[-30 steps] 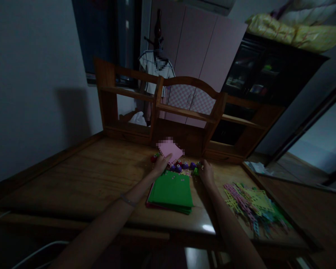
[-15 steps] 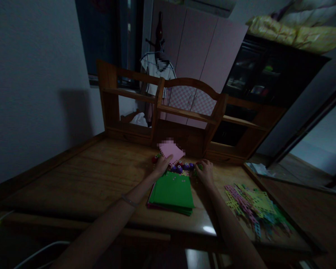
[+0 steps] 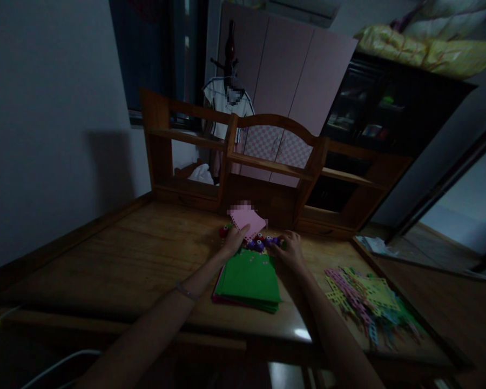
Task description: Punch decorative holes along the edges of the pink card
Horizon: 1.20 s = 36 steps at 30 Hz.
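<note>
My left hand (image 3: 235,241) is closed on a pink sheet (image 3: 247,220), thumb on top. Small punched holes run along the sheet's near and left edges. My right hand (image 3: 291,251) is bent over the right end of a cluster of small craft punches. Its thumb and fingers close around a purple craft punch (image 3: 275,241); a bit of green shows under the fingers. More purple punches (image 3: 259,246) and a red one (image 3: 260,236) stand between my hands. Another red punch (image 3: 224,231) is left of my left hand. A stack of green sheets (image 3: 249,281) lies nearest me, with tiny pink cut-outs on top.
A pile of punched strips and sheets (image 3: 368,297) in pink, yellow, blue and green lies on the right of the wooden desk (image 3: 146,259). Small bits are scattered around the punches. A wooden shelf unit (image 3: 273,159) rises along the desk's back edge.
My right hand has shifted left, from the green punch to the purple punch beside it. My left hand keeps the pink sheet in almost the same place.
</note>
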### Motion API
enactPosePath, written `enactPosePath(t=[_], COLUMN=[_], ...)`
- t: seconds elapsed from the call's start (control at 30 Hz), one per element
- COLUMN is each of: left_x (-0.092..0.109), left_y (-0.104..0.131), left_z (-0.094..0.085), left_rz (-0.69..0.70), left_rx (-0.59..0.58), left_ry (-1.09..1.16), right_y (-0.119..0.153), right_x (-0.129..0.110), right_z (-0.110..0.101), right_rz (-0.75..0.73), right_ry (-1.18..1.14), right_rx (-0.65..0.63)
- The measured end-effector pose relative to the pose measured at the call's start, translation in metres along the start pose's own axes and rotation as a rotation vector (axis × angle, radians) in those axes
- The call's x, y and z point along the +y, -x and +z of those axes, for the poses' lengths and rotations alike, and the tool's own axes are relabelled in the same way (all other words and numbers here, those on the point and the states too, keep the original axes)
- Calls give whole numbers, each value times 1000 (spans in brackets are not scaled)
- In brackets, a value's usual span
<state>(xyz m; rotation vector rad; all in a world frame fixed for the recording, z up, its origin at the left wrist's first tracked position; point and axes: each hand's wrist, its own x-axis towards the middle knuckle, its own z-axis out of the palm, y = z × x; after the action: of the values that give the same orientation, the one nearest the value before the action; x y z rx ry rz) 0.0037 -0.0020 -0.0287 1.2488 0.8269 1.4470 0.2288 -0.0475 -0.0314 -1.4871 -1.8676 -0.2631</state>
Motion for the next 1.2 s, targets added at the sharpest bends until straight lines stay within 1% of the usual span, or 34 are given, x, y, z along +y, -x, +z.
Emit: enactPosePath(t=[0.07, 0.2, 0.37, 0.47, 0.63, 0.73, 0.83, 1.03, 1.2], left_x=[0, 1, 4, 3, 2, 2, 2, 1, -1], left_y=[0, 2, 3, 2, 2, 1, 1, 2, 1], left_z=[0, -1, -1, -1, -1, 0, 0, -1, -1], left_rz=[2, -47, -8, -18, -11, -51, -36, 33, 53], left_rx=[-8, -32, -32, -31, -30, -33, -29, -30, -39], left_ry=[-16, -53, -57, -56, -46, -39, -41, -96, -125], right_y=[1, 2, 1, 0, -3, -4, -4, -5, -7], right_x=[0, 2, 4, -1, -16, -24, -30, -41, -38], right_z=[1, 2, 4, 1, -13, -21, -25, -25, -20], right_rz=[-9, -11, -6, 18, 123, 137, 181, 235, 370], right_ry=[16, 31, 29, 30, -18, -89, -185, -509, -779], right_rx=[-21, -60, -53, -5, 158, 202, 230, 226, 169])
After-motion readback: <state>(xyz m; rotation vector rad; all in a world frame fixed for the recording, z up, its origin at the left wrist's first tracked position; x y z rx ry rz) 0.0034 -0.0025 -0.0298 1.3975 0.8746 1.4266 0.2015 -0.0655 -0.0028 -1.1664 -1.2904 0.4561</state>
